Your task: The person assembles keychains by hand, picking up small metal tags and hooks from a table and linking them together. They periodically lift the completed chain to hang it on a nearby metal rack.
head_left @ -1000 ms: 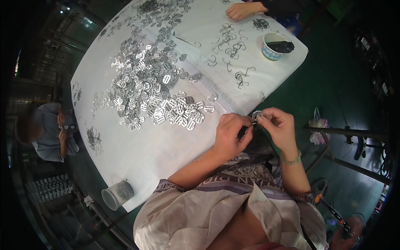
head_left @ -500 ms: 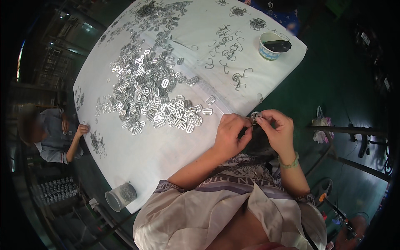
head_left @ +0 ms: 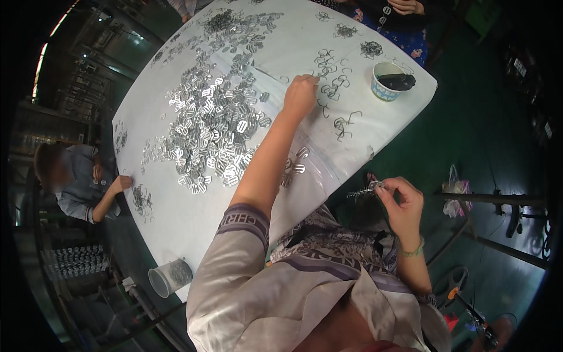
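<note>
My left hand [head_left: 301,97] reaches across the white table, fingers bunched at the near-left edge of a scatter of thin wire hooks [head_left: 335,88]. Its fingertips are partly hidden, so what they pinch is too small to tell. My right hand [head_left: 402,205] stays off the table's near edge, thumb and fingers closed on a small silvery buckle [head_left: 377,185]. More small metal pieces trail leftward from that pinch. Under and beyond my left forearm lies a big heap of flat oval buckles [head_left: 214,132] with slots. A few loose buckles [head_left: 298,168] sit right of the forearm.
A paper tub [head_left: 384,88] with a black object inside stands at the far right corner. A clear cup [head_left: 170,278] is at the near left corner. A co-worker [head_left: 79,182] sits at the left side; another person's hand [head_left: 407,6] shows at the far edge. Metal bars [head_left: 498,199] stand right.
My left hand has left my right hand and stretched forward to the wire hooks. My right hand has lowered slightly, still pinching the buckle. The view has shifted a little.
</note>
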Tool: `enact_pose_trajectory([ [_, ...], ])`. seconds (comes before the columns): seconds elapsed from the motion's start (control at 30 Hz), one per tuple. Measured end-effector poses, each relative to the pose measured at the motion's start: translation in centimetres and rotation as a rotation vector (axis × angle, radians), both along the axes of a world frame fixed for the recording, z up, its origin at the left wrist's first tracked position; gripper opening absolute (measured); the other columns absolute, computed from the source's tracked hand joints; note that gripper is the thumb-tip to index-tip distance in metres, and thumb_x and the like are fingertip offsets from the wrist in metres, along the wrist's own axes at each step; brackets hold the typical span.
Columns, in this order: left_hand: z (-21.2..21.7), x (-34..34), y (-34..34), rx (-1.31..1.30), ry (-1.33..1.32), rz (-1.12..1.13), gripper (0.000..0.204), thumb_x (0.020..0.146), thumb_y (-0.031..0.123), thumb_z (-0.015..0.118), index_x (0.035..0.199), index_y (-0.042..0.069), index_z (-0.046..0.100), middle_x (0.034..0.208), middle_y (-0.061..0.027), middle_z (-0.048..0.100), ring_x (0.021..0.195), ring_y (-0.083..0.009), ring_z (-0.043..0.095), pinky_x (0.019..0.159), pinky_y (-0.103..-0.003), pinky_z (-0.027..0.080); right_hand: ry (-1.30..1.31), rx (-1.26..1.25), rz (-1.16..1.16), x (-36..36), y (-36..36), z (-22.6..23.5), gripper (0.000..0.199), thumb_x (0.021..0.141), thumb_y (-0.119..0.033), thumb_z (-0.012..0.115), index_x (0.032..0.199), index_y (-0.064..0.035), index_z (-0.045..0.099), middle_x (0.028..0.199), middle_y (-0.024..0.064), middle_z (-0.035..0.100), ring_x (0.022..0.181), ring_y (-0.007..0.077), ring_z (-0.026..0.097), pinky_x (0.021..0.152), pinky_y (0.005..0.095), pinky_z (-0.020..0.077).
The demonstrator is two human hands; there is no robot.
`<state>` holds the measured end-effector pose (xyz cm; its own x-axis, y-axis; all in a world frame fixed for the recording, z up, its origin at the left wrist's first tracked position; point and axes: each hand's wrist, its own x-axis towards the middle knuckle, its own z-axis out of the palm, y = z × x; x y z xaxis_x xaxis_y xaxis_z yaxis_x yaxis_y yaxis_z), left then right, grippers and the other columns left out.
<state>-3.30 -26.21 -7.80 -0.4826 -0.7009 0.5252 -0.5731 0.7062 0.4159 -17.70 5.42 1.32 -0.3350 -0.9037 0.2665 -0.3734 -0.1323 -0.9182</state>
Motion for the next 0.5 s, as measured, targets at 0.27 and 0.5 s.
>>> enact_pose_trajectory([
  [0.27,3.1,-3.8,-3.0,0.173,-0.708,0.080,0.024,0.079,0.005,0.057,0.094,0.010,0.075,0.093,-0.0123,0.072,0.094,-0.0308,0.067,0.093,-0.039,0.049,-0.026,0.007,-0.049,-0.7,0.4,-0.3,0.007,0.080,0.002,0.071,0.084,0.0027,0.065,0.071,0.0051,0.060,0.062,0.0104,0.052,0.059,0.0242,0.0425],
  [0.5,-0.4,-2.2,-8.9,0.140,-0.286,0.232,0.019,0.081,0.011,0.057,0.083,0.010,0.076,0.084,-0.0176,0.071,0.084,-0.0345,0.069,0.078,-0.042,0.055,-0.049,0.035,-0.050,-0.9,0.4,-0.7,0.008,0.080,0.001,0.072,0.084,0.0027,0.065,0.072,0.0051,0.060,0.061,0.0104,0.050,0.058,0.0243,0.0416],
])
